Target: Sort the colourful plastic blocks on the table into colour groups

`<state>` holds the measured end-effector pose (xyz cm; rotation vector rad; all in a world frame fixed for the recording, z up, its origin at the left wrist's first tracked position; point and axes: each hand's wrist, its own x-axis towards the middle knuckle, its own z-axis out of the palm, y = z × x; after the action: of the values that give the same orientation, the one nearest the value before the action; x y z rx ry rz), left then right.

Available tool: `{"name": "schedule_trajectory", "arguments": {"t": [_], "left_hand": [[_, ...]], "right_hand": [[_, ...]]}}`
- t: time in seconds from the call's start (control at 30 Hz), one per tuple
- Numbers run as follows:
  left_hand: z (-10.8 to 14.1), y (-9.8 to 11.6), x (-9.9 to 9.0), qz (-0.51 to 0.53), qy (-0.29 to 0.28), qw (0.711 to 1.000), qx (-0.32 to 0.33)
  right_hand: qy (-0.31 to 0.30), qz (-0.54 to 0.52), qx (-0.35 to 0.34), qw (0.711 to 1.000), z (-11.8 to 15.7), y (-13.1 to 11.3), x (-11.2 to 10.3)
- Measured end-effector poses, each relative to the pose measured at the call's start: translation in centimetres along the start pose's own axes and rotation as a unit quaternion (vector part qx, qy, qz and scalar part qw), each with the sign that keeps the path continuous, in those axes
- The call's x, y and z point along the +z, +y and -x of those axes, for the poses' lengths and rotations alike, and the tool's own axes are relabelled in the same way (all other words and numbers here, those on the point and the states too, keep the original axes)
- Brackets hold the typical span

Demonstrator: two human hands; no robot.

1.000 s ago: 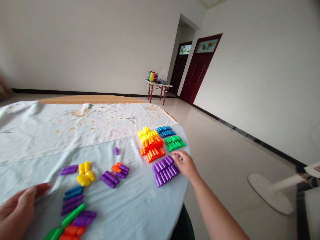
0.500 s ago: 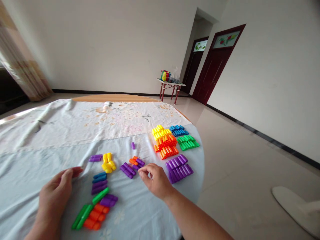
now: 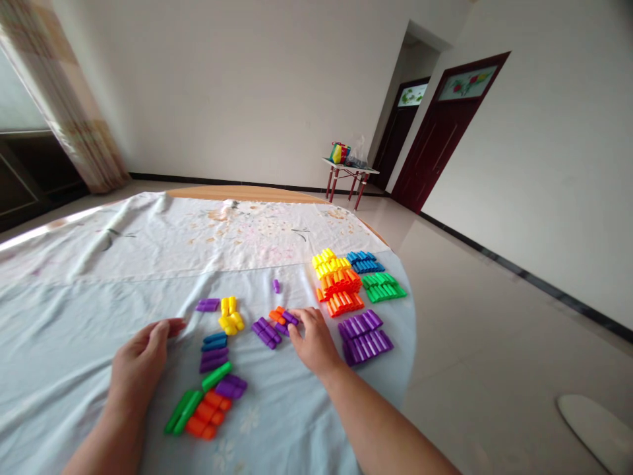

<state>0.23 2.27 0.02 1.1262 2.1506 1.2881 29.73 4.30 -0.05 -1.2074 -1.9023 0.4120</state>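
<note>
My right hand (image 3: 312, 340) is at a small cluster of purple pieces (image 3: 290, 318) and orange pieces (image 3: 275, 315), its thumb and fingertips around a purple one. Left of that cluster lie more purple pieces (image 3: 266, 332). My left hand (image 3: 143, 356) hovers over the cloth, thumb near the fingers; whether anything small is between them is hidden. Nearest to it are purple pieces (image 3: 208, 305), yellow pieces (image 3: 231, 315) and blue pieces (image 3: 214, 341). Green pieces (image 3: 183, 411) and orange pieces (image 3: 208, 415) lie closer to me.
Stacked rows of yellow (image 3: 330, 264), orange (image 3: 340, 290), blue (image 3: 364, 262), green (image 3: 383, 287) and purple pieces (image 3: 366, 336) line the right side of the cloth-covered table (image 3: 277, 422). A small table (image 3: 351, 166) with bags stands by the far wall.
My right hand has moved up to the small cluster, and its fingers now reach a purple piece. The view has shifted slightly left, so the table appears further right.
</note>
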Motion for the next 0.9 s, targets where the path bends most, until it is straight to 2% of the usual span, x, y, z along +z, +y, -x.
{"name": "schedule_trajectory", "arguments": {"t": [0.33,0.57,0.8,0.9], "left_hand": [[-0.1,-0.3,0.0,0.048,-0.016,0.998,-0.028],[0.0,-0.4,0.0,0.051,-0.021,0.998,-0.032],[0.2,0.0,0.1,0.025,-0.019,0.999,-0.026],[0.6,0.7,0.1,0.002,-0.027,1.000,-0.010]], "right_hand": [[-0.012,-0.012,-0.004,1.000,0.0,0.2,0.3],[-0.020,-0.041,-0.050,0.998,0.4,-0.1,0.1],[-0.020,0.047,-0.098,0.994,0.2,-2.3,-0.7],[-0.066,0.078,-0.131,0.986,0.0,-3.4,-0.2]]}}
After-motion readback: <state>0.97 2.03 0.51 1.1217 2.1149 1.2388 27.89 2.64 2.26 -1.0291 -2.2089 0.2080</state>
